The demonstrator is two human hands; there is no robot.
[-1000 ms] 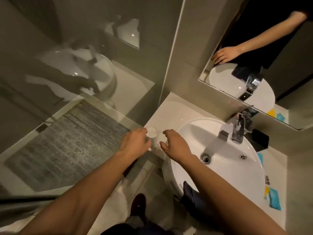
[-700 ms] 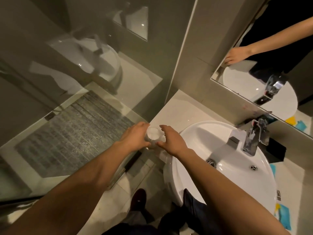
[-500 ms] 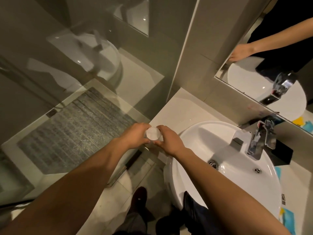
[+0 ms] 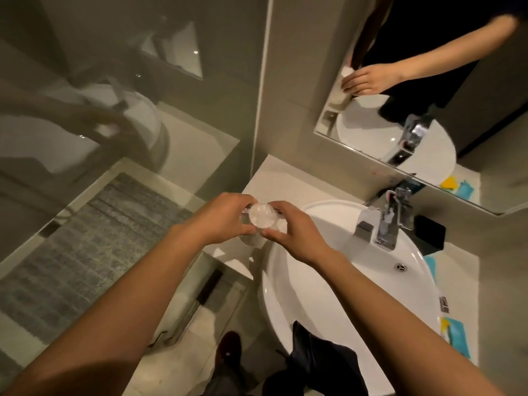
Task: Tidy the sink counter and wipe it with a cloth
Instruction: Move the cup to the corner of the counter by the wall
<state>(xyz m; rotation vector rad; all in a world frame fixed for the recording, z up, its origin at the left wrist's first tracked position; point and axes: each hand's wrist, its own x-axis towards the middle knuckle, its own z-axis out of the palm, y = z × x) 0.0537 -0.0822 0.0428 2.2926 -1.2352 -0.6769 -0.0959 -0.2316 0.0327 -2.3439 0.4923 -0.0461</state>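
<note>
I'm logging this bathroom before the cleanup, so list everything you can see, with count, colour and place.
Cup: one, clear with whitish wrap, held over the counter's left end.
Basin: one, white, on the counter.
Tap: one, chrome, behind the basin.
Black box: one, right of the tap.
Packets: several, blue and yellow, right counter.
Dark cloth: one, over the basin's front rim.
Mirror: one, on the wall.
Left hand, right hand: both gripping the cup.

dim, warm light. the white basin (image 4: pixel 328 295) is brightest, at four o'clock; glare specks dot the glass panel (image 4: pixel 114 110) at ten o'clock. forearms at six o'clock stretch with wide-angle distortion; the whole frame is soft.
</note>
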